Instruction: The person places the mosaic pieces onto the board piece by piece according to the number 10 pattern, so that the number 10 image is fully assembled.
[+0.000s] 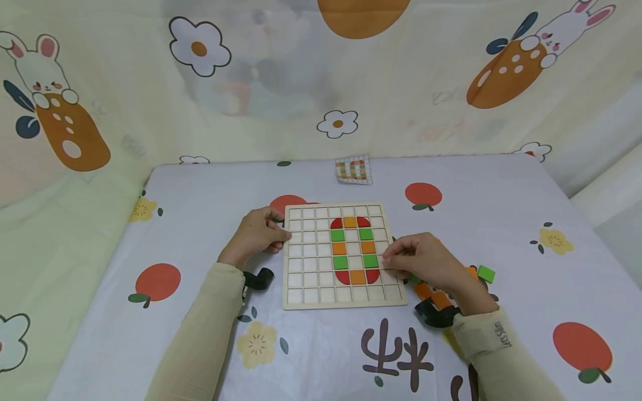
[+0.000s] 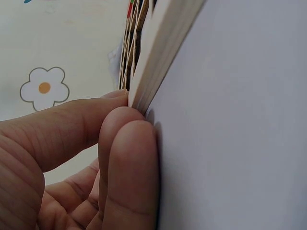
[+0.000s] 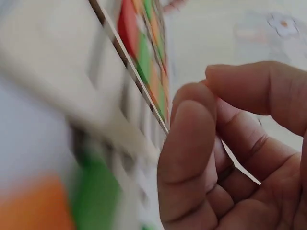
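A square wooden grid board (image 1: 311, 267) lies on the table, with red, orange and green tiles (image 1: 339, 248) set in a tall ring on its right half. My left hand (image 1: 256, 234) pinches the board's left edge between thumb and fingers; the left wrist view shows the fingertips right at the rim. My right hand (image 1: 426, 264) is over the board's right edge, fingers curled. In the right wrist view its thumb and fingertips (image 3: 194, 115) press together just above the grid, and nothing shows between them.
Loose orange tiles (image 1: 441, 301) and a green tile (image 1: 486, 273) lie to the right, partly hidden under my right hand and wrist. A small card (image 1: 353, 170) with a printed colour pattern lies behind the board. A patterned cloth wall (image 1: 281, 133) rises at the table's back.
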